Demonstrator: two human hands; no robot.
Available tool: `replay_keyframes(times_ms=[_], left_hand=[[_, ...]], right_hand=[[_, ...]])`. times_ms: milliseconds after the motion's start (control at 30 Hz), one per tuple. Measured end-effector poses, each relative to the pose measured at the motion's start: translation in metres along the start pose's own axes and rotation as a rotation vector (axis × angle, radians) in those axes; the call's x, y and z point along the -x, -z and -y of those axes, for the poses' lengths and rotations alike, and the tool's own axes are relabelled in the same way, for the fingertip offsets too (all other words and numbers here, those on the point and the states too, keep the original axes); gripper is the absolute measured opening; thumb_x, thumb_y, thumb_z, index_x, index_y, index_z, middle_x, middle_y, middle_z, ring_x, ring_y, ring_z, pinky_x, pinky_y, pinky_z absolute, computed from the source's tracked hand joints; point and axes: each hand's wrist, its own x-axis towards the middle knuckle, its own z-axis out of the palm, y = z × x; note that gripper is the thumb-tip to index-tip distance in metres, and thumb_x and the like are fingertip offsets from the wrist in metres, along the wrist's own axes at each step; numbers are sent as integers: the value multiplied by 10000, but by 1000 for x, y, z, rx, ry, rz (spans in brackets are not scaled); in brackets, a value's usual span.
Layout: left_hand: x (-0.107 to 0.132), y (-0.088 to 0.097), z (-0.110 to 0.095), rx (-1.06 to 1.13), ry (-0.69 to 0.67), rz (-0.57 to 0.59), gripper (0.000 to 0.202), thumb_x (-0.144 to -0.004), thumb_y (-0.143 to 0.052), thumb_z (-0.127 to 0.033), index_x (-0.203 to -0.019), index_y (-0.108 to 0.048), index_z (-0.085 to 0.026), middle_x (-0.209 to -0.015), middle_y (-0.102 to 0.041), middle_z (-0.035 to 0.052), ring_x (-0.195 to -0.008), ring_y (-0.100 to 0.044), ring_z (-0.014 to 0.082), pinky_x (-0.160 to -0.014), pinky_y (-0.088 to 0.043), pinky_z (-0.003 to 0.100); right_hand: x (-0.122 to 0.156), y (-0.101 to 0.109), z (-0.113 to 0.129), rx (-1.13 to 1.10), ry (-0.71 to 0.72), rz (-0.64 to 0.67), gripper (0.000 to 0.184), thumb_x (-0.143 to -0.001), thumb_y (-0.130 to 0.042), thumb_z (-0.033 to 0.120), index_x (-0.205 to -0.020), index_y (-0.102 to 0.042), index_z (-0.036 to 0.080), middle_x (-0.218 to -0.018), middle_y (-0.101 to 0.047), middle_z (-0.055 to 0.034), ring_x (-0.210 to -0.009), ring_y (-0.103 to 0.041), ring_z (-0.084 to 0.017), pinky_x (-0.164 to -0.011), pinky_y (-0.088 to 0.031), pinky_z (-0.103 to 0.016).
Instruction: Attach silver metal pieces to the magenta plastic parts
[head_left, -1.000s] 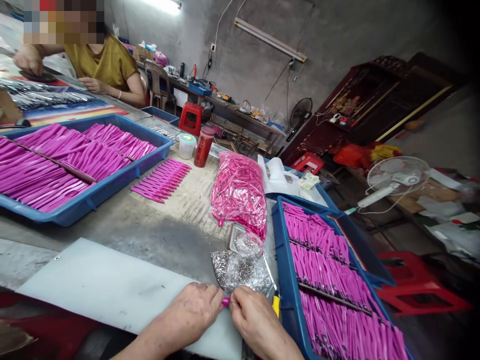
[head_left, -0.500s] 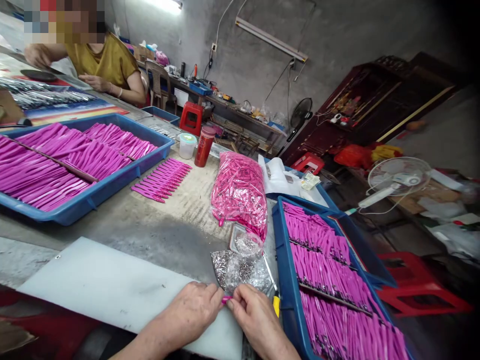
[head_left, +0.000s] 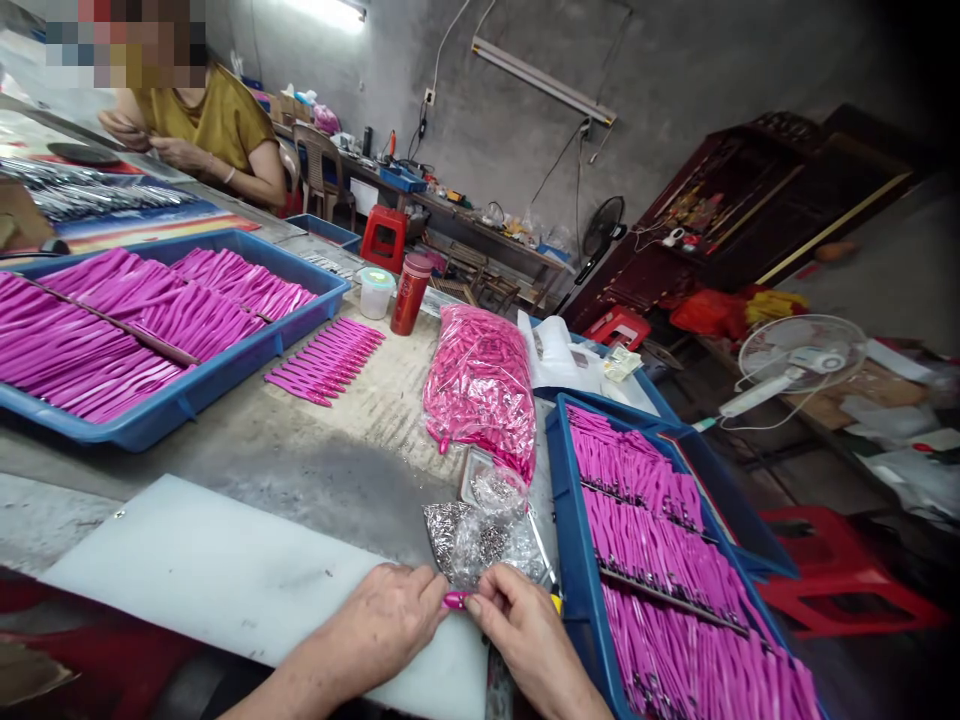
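— So, what have you got in your hands down there?

— Both of my hands are pinched on one small pink plastic piece [head_left: 454, 600]. My left hand [head_left: 382, 625] grips it from the left with thumb and fingertips, and my right hand [head_left: 525, 630] closes on its other end. It sits between them, just above the near edge of the white board [head_left: 225, 575] on the tabletop [head_left: 315, 460]. What kind of part it is, I cannot tell; most of it is hidden by my fingers.

— And what's right by them?

— Just beyond my fingers lies a crinkled clear bag of small metal parts [head_left: 480, 540], and behind it a small clear tray [head_left: 491, 485] with more of them. Touching that tray is a big clear bag stuffed with pink pieces [head_left: 480, 390]. At my right is a blue tray [head_left: 570, 520] filled with rows of pink pieces, with something yellow [head_left: 556, 603] poking out beside my right hand.

— Further off?

— Another blue tray of pink strips [head_left: 187, 395] on the left, a loose row of pink pieces [head_left: 326, 360] beside it, then a red cup [head_left: 409, 293] and a small lidded tub [head_left: 374, 290]. A person in a mustard shirt [head_left: 217, 120] sits at the far end, both hands together over the table.
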Motion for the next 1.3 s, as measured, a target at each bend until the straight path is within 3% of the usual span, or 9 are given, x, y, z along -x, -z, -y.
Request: replay_keyframes(times_ms=[200, 333, 633, 1100, 1233, 1300], left_hand=[[1, -3, 1, -2, -8, -68, 140, -902, -377, -205, -815, -486, -196, -692, -572, 2, -558, -578, 186, -510, -441, 302], [2, -3, 1, -9, -21, -101, 166, -904, -364, -197, -789, -484, -195, -670, -565, -3, -534, -565, 170, -501, -424, 283], [2, -3, 1, -12, -34, -113, 144, -898, -375, -197, -805, -484, -202, -667, -560, -11, -533, -558, 176, -505, -428, 297], [4, -1, 3, -13, -40, -113, 102, -880, -402, -184, -823, -484, -203, -683, -579, -9, -546, -562, 168, -508, -415, 280], [4, -5, 1, -16, -55, -163, 106, -887, -396, -195, -818, -477, -202, -684, -576, -8, -546, -554, 158, -505, -415, 275], [3, -12, 2, -45, -73, -204, 156, -897, -380, -210, -773, -474, -200, -647, -567, -8, -509, -536, 152, -452, -388, 274]], right_hand=[[2, -8, -4, 1, 113, -61, 209, -873, -416, 302, -714, -508, 203, -725, -532, 4, -705, -531, -148, -632, -375, -233], [2, -16, 2, 64, 95, -63, 260, -898, -383, 312, -714, -526, 196, -736, -545, -13, -717, -555, -161, -648, -382, -251], [-1, -22, 1, 134, 112, -72, 256, -886, -387, 257, -675, -516, 187, -684, -551, -18, -663, -549, -159, -605, -366, -246], [-2, -33, -8, -45, 138, -214, 354, -912, -330, 311, -605, -474, 207, -625, -553, 11, -597, -515, -130, -554, -351, -225], [-3, -38, -16, 10, 228, -158, 346, -897, -363, 339, -616, -513, 207, -600, -574, 4, -566, -532, -130, -540, -382, -224], [-3, -44, -21, 30, 234, -227, 360, -894, -375, 358, -606, -532, 210, -598, -587, -6, -569, -551, -139, -559, -412, -235]])
